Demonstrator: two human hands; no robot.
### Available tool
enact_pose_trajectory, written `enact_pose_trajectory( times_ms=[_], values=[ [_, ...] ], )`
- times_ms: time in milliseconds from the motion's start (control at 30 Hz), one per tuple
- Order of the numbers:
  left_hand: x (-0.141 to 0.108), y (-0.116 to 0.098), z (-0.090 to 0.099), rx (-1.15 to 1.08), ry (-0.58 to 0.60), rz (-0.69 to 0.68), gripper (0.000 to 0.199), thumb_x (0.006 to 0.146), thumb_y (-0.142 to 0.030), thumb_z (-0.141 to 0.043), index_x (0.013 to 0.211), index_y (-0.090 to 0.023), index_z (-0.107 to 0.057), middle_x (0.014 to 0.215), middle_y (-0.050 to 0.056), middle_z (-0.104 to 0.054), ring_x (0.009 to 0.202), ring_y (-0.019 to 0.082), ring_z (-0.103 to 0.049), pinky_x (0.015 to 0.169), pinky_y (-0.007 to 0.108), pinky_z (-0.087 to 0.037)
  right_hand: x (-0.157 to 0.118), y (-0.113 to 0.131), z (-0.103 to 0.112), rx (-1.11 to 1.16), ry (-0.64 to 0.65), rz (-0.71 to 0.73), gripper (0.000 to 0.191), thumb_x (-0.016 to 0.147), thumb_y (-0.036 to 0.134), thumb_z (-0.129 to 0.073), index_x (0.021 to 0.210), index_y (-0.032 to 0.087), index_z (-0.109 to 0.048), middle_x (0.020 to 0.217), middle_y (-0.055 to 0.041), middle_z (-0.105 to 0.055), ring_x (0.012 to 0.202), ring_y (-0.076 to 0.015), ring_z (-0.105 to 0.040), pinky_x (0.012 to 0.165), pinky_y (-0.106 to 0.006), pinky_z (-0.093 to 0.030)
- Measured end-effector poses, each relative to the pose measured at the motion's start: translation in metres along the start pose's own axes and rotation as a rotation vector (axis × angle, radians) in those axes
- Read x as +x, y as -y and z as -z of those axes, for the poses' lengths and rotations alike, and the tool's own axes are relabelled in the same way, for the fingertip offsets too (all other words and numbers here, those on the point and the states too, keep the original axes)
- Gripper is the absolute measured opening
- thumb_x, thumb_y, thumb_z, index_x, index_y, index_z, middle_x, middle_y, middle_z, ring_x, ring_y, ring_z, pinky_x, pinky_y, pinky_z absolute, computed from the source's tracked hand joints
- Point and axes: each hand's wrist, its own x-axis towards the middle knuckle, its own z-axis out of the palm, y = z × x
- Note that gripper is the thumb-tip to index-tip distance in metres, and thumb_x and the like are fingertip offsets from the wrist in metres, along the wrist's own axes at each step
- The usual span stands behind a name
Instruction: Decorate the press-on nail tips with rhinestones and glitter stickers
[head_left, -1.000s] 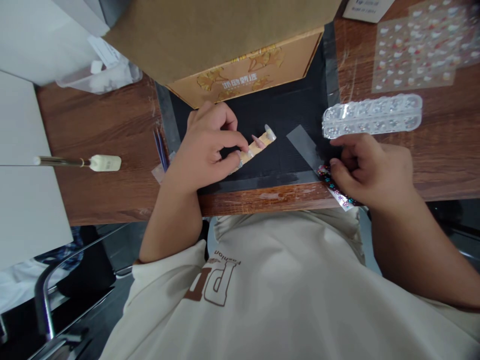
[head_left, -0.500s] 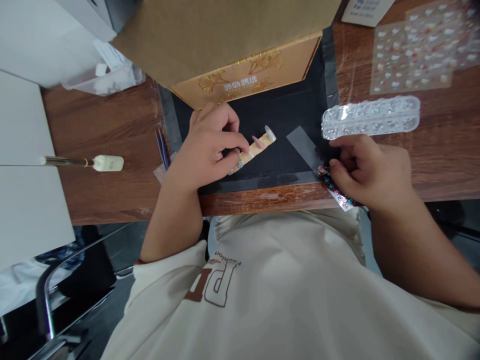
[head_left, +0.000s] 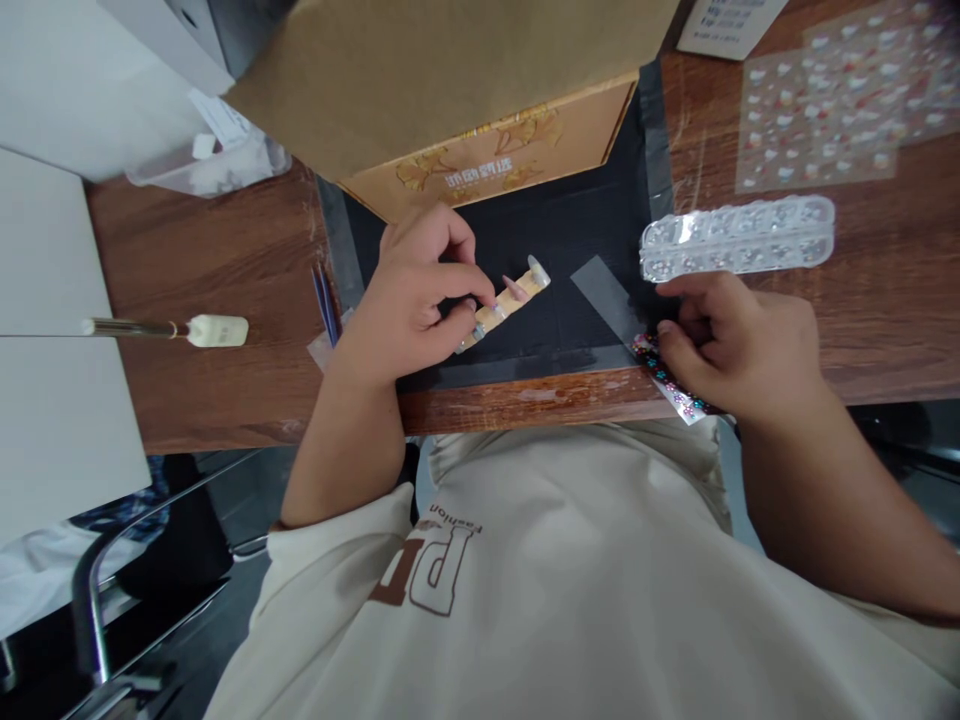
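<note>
My left hand [head_left: 424,300] is over the black mat, its thumb and index finger bent close together on a narrow tan strip [head_left: 510,302]. Small nail-shaped pieces are fixed along this strip, one of them pinkish [head_left: 516,289] and one clear at the far end [head_left: 537,270]. Part of the strip's near end is hidden by my fingers. To the right, my right hand [head_left: 750,345] rests at the mat's edge with thumb and index finger apart and the other fingers curled. Beneath it lies a sheet of colourful flower-shaped gems [head_left: 671,385], partly covered. Beside that is a translucent strip [head_left: 604,290].
A clear compartment case [head_left: 739,240] lies just beyond my right hand, with printed transparent sheets [head_left: 817,120] behind it. A cardboard box [head_left: 480,170] stands on the black mat [head_left: 562,215]. At left are a brush-topped bottle [head_left: 217,331], purple sticks [head_left: 327,305] and a plastic tray [head_left: 217,170].
Both hands keep nearly the same pose. The whole view shifts very slightly; the strip stays under my left fingers.
</note>
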Motion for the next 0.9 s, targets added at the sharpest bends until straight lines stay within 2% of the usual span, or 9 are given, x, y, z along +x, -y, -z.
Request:
enact_pose_trajectory(
  times_ms=[267,467,733,900],
  values=[
    [-0.0013,-0.0007,-0.0035,0.076,-0.018,-0.045,0.017,0.083,-0.023,-0.058,0.081,-0.029,-0.073,0.096,0.006,-0.055,0.097,0.027,-0.055,0.088,0.048,-0.038,-0.0008,0.0000,0.0002,0.001,0.014,-0.020,0.030,0.082,0.032,-0.054,0.108,0.019,-0.063,0.064,0.0048,-0.064,0.052,-0.0143,-0.059,0.051,-0.026,-0.039],
    [-0.0023,-0.0015,-0.0018,0.207,-0.012,-0.110,0.018,0.082,-0.020,-0.057,0.081,-0.030,-0.072,0.097,0.005,-0.056,0.096,0.027,-0.054,0.084,0.047,-0.038,-0.0012,-0.0012,0.0000,0.003,0.010,-0.013,0.031,0.083,0.032,-0.053,0.109,0.020,-0.062,0.064,0.0052,-0.064,0.053,-0.0142,-0.059,0.051,-0.025,-0.038],
    [-0.0009,-0.0010,-0.0024,0.220,-0.049,-0.161,0.016,0.082,-0.020,-0.058,0.080,-0.029,-0.071,0.095,0.006,-0.058,0.092,0.028,-0.054,0.083,0.046,-0.039,0.0001,-0.0003,-0.0004,0.005,0.004,0.006,0.030,0.084,0.031,-0.053,0.109,0.018,-0.063,0.063,0.0052,-0.062,0.051,-0.0133,-0.059,0.050,-0.025,-0.038],
    [0.0007,-0.0003,-0.0017,0.190,-0.001,-0.079,0.013,0.078,-0.023,-0.062,0.078,-0.032,-0.071,0.096,0.006,-0.061,0.095,0.029,-0.055,0.086,0.049,-0.040,-0.0007,-0.0013,-0.0002,0.001,-0.003,0.017,0.029,0.084,0.032,-0.052,0.107,0.017,-0.064,0.062,0.0049,-0.062,0.051,-0.0137,-0.058,0.049,-0.025,-0.037]
  ],
)
